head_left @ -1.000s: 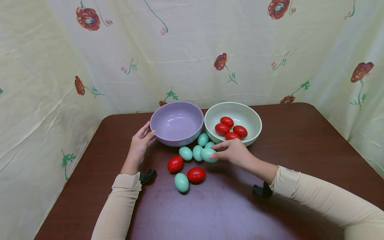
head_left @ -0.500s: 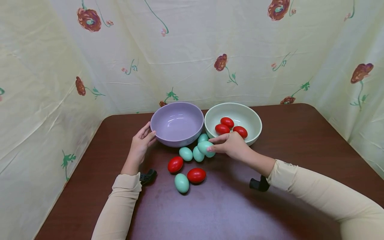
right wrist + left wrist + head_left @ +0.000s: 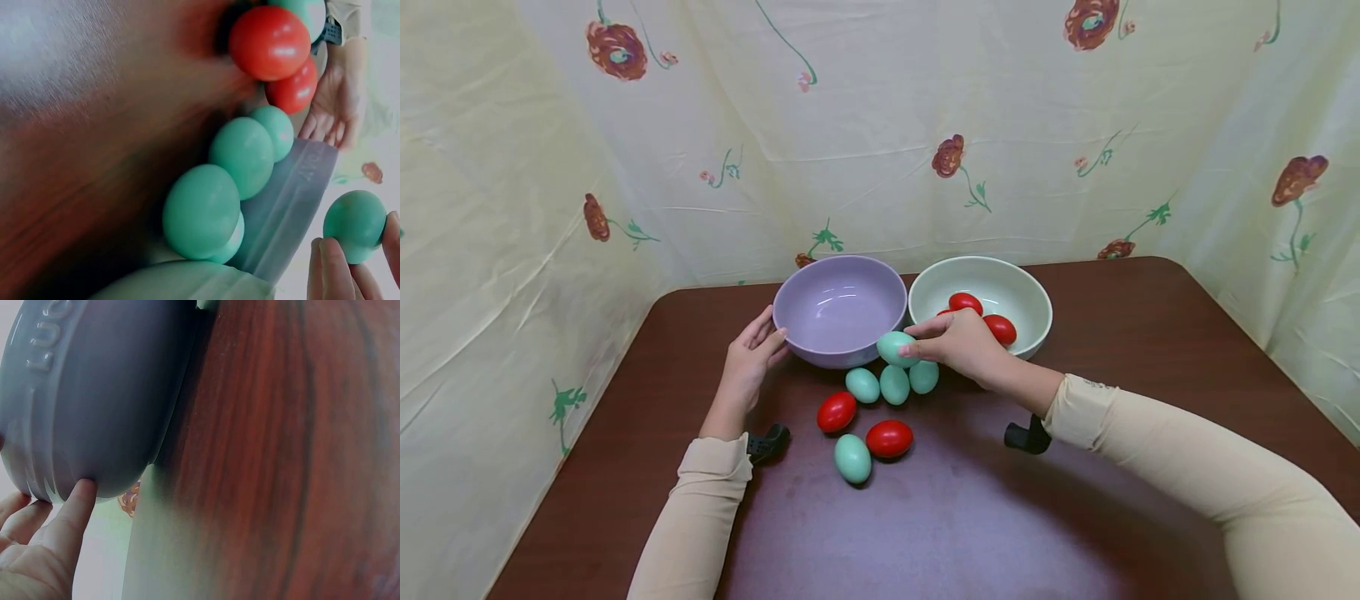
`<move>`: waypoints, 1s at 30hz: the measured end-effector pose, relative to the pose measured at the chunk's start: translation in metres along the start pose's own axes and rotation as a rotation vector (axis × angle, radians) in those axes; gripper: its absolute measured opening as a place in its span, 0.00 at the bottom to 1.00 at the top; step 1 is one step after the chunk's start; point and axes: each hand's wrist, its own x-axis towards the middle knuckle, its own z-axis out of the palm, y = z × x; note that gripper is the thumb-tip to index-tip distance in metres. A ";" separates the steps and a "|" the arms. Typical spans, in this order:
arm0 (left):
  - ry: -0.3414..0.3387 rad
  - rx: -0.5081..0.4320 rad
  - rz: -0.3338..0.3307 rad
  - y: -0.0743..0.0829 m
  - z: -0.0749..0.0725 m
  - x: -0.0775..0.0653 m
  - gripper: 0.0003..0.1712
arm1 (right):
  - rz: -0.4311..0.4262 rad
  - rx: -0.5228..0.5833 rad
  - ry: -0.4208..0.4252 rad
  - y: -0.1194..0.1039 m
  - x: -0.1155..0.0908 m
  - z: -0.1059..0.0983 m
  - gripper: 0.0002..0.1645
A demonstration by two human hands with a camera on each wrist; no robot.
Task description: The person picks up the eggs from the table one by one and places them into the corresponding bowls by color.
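Observation:
My right hand (image 3: pixel 973 348) pinches a pale green egg (image 3: pixel 891 347) between fingers and thumb, raised by the front right rim of the purple bowl (image 3: pixel 842 310). In the right wrist view the held egg (image 3: pixel 355 224) appears beyond that bowl's edge. Against the purple bowl's left side rests my left hand (image 3: pixel 748 360), its fingertips (image 3: pixel 82 490) touching the outer wall, fingers fairly straight. Red eggs (image 3: pixel 1000 329) lie inside the white-green bowl (image 3: pixel 1033 312), partly hidden by my right hand. More green eggs (image 3: pixel 895 385) sit on the table before the bowls.
Two red eggs (image 3: pixel 889 439) and another green egg (image 3: pixel 853 458) lie nearer on the dark wooden table (image 3: pixel 1000 533). Both bowls stand side by side at the table's back edge, close to a flowered curtain (image 3: pixel 865 125). A black device is at each wrist.
Holding the green egg, my right hand has moved up and left from the loose eggs to the purple bowl's rim. My left hand stays at the bowl's side.

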 end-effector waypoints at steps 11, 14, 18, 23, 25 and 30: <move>-0.008 -0.020 0.017 -0.004 -0.001 0.002 0.38 | -0.039 -0.035 0.069 -0.014 0.021 0.001 0.23; -0.005 -0.025 0.019 -0.004 -0.002 0.003 0.37 | -0.026 -0.006 0.072 -0.018 0.029 0.004 0.23; -0.005 -0.019 0.017 -0.003 -0.002 0.003 0.38 | -0.014 0.051 0.083 -0.023 0.040 0.010 0.24; -0.002 -0.009 0.010 -0.001 -0.003 0.002 0.38 | -0.001 0.109 0.101 -0.030 0.055 0.019 0.24; -0.002 -0.009 0.011 -0.001 -0.003 0.002 0.38 | 0.003 0.110 0.101 -0.032 0.060 0.022 0.23; 0.001 -0.012 0.019 -0.001 -0.001 0.002 0.38 | 0.004 0.060 0.081 -0.035 0.070 0.029 0.22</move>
